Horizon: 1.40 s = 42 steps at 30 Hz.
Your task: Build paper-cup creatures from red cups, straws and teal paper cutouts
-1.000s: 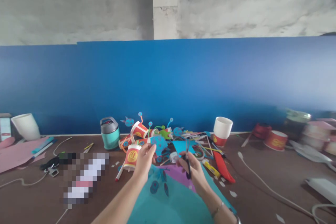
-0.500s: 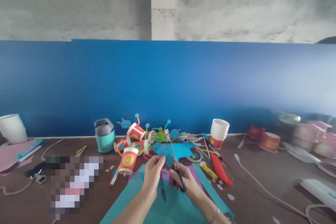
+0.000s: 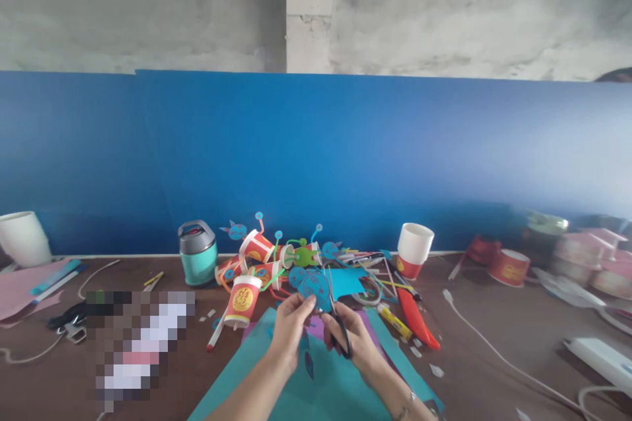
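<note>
My left hand [image 3: 292, 323] pinches a blue paper cutout [image 3: 315, 286] with dark drawn lines, holding it up over the sheets. In my right hand [image 3: 353, 335] is a pair of scissors [image 3: 340, 325] with dark handles, the fingers through the loops. The scissor blades point away from me and lie along the right edge of the cutout. Beneath both hands spreads teal paper [image 3: 326, 388], with purple paper [image 3: 368, 325] partly showing. A small dark-blue leaf-shaped piece [image 3: 309, 364] lies on the teal sheet.
Behind my hands lie red paper cups [image 3: 243, 301] with straws, a green cutout figure [image 3: 303, 255] and pens. A teal flask [image 3: 197, 255] stands left, stacked white cups [image 3: 415, 247] right. A yellow glue tube [image 3: 395, 321] and a red object [image 3: 417, 317] lie at right.
The blue cutout has turned or tilted slightly and sits a little lower between my hands. The scissors have shifted slightly to the right. Both hands keep their hold.
</note>
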Available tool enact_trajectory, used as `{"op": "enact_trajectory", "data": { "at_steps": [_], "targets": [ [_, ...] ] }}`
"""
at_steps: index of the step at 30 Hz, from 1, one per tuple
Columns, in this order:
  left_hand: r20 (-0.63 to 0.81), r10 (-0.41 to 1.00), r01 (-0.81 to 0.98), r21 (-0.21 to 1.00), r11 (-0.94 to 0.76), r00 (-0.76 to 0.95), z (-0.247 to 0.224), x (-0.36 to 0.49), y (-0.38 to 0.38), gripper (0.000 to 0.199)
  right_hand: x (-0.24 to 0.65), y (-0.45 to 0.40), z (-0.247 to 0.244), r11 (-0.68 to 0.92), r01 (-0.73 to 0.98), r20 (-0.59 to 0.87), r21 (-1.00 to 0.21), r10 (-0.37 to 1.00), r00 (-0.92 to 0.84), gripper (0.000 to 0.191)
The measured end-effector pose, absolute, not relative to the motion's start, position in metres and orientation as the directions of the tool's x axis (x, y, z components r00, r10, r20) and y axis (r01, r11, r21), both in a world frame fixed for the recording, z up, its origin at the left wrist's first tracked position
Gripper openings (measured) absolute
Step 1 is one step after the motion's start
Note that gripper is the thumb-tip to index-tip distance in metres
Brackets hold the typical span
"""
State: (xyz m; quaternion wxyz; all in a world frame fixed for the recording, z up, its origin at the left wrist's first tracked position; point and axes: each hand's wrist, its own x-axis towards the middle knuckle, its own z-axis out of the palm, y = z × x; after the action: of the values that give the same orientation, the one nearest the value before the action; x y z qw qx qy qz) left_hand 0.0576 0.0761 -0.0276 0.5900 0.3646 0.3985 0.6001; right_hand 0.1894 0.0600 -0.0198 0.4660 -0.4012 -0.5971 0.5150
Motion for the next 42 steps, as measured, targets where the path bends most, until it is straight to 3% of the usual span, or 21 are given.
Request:
{"op": "enact_trajectory", "data": {
  "at_steps": [16, 29, 42],
  "targets": [
    [0.005, 1.0, -0.384, 0.923, -0.014, -0.026, -0.028, 0.058, 0.076, 0.04, 0.187, 0.058, -0.019, 0.158, -0.026, 0.16, -0.987, 0.968, -0.194, 0.048],
    [0.03, 1.0, -0.253, 0.967, -0.028, 0.001, -0.023, 0.051, 0.077, 0.038, 0.188, 0.057, -0.012, 0.137, -0.034, 0.14, -0.99, 0.975, -0.173, 0.05],
    [0.055, 0.998, -0.194, 0.98, -0.048, 0.033, -0.01, 0.044, 0.076, 0.035, 0.194, 0.066, -0.024, 0.167, -0.016, 0.166, -0.986, 0.962, -0.219, 0.052]
  ]
}}
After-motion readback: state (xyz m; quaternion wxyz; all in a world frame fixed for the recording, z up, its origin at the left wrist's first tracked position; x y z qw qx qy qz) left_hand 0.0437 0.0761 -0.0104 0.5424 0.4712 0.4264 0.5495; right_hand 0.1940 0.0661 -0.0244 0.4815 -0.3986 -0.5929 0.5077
